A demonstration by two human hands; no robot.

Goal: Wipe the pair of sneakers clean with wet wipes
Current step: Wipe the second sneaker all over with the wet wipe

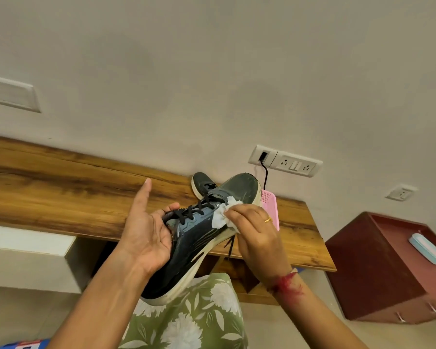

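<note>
A dark sneaker [196,243] with a white sole and black laces is held in the air over my lap, toe pointing away. My left hand [146,235] grips it at the collar, index finger stretched upward. A crumpled white wet wipe [222,215] is pressed against the sneaker's upper beside the laces by my right hand [254,227], which wears a ring. The second sneaker [202,185] lies on the wooden shelf [61,187] behind, mostly hidden by the held one.
A pink flat box [271,207] rests on the shelf by the wall, under a socket panel [285,161] with a black cable. A dark red cabinet [388,268] stands at right with a pale blue case [428,248] on it. Green floral fabric [196,318] covers my lap.
</note>
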